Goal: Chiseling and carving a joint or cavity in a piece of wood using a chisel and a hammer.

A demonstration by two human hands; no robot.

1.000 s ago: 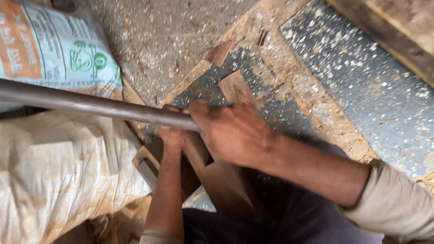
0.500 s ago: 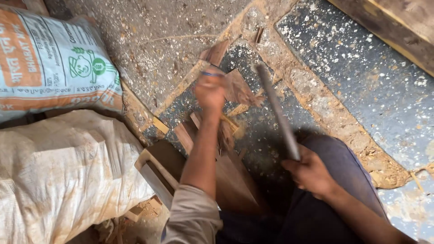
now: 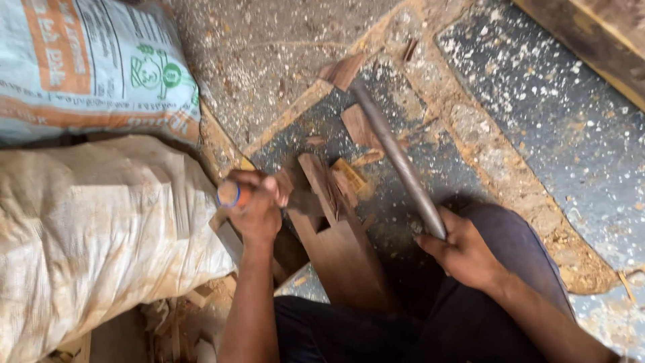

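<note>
My left hand (image 3: 259,212) is closed around a tool with an orange and blue handle (image 3: 230,193), just left of a dark wooden board (image 3: 339,245) that lies on the floor in front of me. The tool's working end is blurred. A long grey metal rod (image 3: 396,154) is gripped at its near end by my right hand (image 3: 463,255). It slants away up-left, its far tip by a small wood offcut (image 3: 344,70). Another offcut (image 3: 359,126) lies beside the rod.
A bulging white sack (image 3: 94,228) fills the left side, with a printed sack (image 3: 87,67) behind it. A heavy wooden beam (image 3: 591,40) crosses the top right corner. Sawdust and chips cover the concrete floor (image 3: 537,121). My dark trouser leg (image 3: 510,249) lies under the right hand.
The rod swung from lying across the sacks at left to slanting on the right, held by my right hand. My left hand with the tool rose, then came down beside the board.
</note>
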